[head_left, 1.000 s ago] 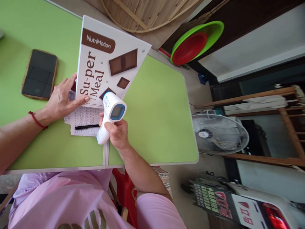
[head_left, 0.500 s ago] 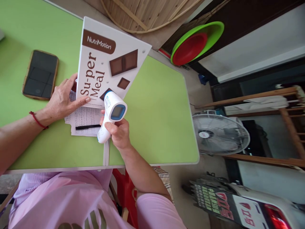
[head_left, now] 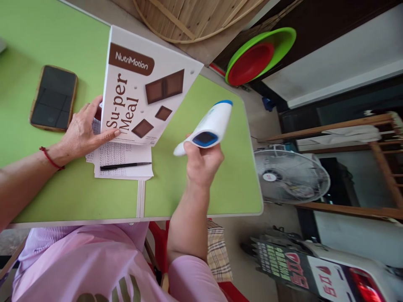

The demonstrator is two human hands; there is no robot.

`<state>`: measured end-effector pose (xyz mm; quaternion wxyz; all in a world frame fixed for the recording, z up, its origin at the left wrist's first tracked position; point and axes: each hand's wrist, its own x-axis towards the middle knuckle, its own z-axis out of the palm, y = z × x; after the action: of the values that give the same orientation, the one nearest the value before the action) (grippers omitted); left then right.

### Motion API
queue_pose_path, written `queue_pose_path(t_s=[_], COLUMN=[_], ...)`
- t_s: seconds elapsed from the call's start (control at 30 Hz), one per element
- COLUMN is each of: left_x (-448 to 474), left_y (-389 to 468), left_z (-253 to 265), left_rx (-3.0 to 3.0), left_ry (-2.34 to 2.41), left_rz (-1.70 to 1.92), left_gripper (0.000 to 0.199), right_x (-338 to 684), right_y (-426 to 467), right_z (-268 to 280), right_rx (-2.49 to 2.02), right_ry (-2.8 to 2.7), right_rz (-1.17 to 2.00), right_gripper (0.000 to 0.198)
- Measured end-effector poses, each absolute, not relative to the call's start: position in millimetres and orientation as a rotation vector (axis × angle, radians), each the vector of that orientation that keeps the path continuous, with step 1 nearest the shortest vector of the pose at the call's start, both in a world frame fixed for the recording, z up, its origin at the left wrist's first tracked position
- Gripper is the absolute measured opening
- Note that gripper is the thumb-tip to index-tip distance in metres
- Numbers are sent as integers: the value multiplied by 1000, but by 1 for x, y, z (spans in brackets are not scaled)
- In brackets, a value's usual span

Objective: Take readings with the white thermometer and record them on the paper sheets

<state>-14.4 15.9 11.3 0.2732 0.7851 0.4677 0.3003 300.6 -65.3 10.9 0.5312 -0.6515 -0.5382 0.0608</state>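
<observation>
My left hand [head_left: 84, 128] grips the lower left edge of a white box [head_left: 132, 90] printed "NutriMotion Su-per Meal", thumb on its front and the other fingers partly hidden behind. The box is tilted up over sheets of handwritten paper [head_left: 110, 153]. A black pen [head_left: 126, 165] lies across the sheets. In my right hand [head_left: 203, 163] is a white and blue infrared thermometer [head_left: 212, 121], held by its handle above the right half of the table, apart from the box. Its small dark screen faces me.
The green table [head_left: 229, 184] has a seam near its middle. A phone [head_left: 54, 97] in a brown-edged case lies at left. Beyond the table are green and red basins [head_left: 252, 63], a round wooden piece [head_left: 201, 19], a fan [head_left: 289, 176] and a scooter [head_left: 327, 268].
My right hand has carried the thermometer rightward and up, away from the box, and turned it. More of the paper and pen now shows. The box has shifted slightly; my left hand stays on it.
</observation>
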Motion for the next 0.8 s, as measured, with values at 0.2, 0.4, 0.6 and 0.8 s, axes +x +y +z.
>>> queue_pose_path(t_s=[0.2, 0.4, 0.6, 0.8], left_x=[-14, -15, -14, -11], left_y=[12, 13, 15, 14], left_z=[17, 10, 11, 13], left_rx=[2128, 2147, 2206, 2171], left_ry=[1227, 1198, 1227, 1174], left_rz=[773, 793, 716, 736], left_gripper=[115, 107, 85, 80], right_x=[333, 308, 303, 284], right_y=[-62, -63, -63, -83], right_z=[-6, -15, 1, 26], right_rx=[-2027, -2011, -1964, -1376], right_ry=[-1869, -2116, -2010, -2056], right_rz=[-107, -57, -138, 511], right_gripper=[55, 59, 47, 19])
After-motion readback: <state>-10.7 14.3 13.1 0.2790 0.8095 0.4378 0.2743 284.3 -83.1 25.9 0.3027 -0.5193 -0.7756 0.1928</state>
